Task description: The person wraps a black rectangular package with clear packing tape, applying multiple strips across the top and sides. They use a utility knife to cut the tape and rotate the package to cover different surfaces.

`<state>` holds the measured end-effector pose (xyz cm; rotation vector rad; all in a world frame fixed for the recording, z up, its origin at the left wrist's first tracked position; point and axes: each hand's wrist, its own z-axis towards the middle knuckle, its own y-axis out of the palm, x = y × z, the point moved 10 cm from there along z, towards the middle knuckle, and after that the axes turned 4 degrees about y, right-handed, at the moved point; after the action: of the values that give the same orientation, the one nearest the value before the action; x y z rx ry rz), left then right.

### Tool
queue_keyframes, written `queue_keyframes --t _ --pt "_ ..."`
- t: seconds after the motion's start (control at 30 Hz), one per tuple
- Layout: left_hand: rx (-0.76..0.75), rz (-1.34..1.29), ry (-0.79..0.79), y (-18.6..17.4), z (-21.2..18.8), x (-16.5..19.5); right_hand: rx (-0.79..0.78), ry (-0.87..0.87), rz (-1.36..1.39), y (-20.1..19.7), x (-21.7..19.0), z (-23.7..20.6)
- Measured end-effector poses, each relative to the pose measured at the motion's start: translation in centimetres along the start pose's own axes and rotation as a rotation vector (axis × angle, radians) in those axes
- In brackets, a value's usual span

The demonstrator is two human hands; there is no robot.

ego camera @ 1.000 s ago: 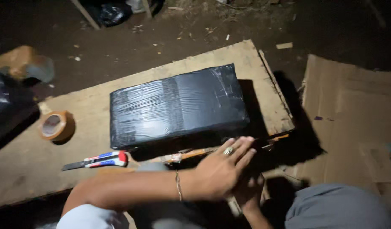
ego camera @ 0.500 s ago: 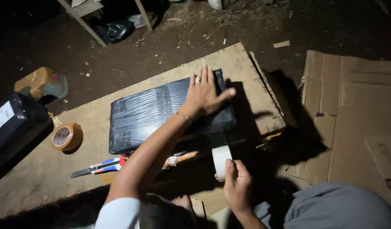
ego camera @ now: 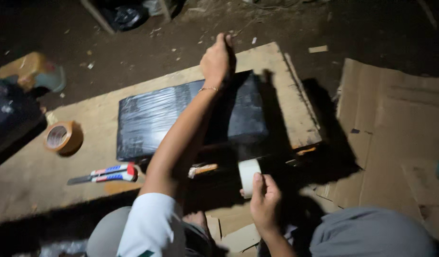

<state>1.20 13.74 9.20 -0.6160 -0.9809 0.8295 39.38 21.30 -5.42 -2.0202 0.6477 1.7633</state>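
Nearest to us, at about 6 o'clock, our right hand [ego camera: 263,202] is clenched around a white roll of film [ego camera: 248,176], held upright just off the near edge of the desk [ego camera: 34,176]. From that roll a dark sheet seems to run up toward 12 o'clock, though the shadow there is too deep to be sure where it starts. Just beyond lies the black wrapped package [ego camera: 153,119], flat on the board, its long axis running from 9 o'clock to 3 o'clock with a slight tilt, the right end a little farther from us. Our left hand [ego camera: 217,59] reaches right across it and is closed at its far edge near 12 o'clock, pinching what looks like the end of the film; exactly what the fingers hold we cannot tell. So the left hand is over the package and the right hand sits on its near side, with the package between them. At 9 o'clock on the desk lie a red and blue utility knife [ego camera: 105,173] and, farther left, a brown tape roll [ego camera: 60,137], both well apart from the package. To 3 o'clock the desk edge drops away to flattened cardboard [ego camera: 395,123] on the ground, leaving open room there.
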Motion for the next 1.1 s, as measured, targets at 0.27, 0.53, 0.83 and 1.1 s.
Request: queue_keyframes --t 0.27,0.53,0.83,1.1 --pt "-0.263 0.198 0.932 -11.4 -18.0 2.4 -0.060 0.016 0.084 0.3 -0.5 0.0" --pt "-0.593 0.446 0.727 -9.8 -17.9 -0.7 0.080 -0.191 0.059 -0.7 -3.7 -1.0" --pt "-0.633 0.360 0.767 -10.6 -14.9 0.3 0.092 -0.121 0.018 -0.1 -10.7 0.5" --pt "-0.648 0.297 0.691 -9.4 -11.5 -2.3 0.198 -0.064 0.006 -0.8 -9.6 0.0"
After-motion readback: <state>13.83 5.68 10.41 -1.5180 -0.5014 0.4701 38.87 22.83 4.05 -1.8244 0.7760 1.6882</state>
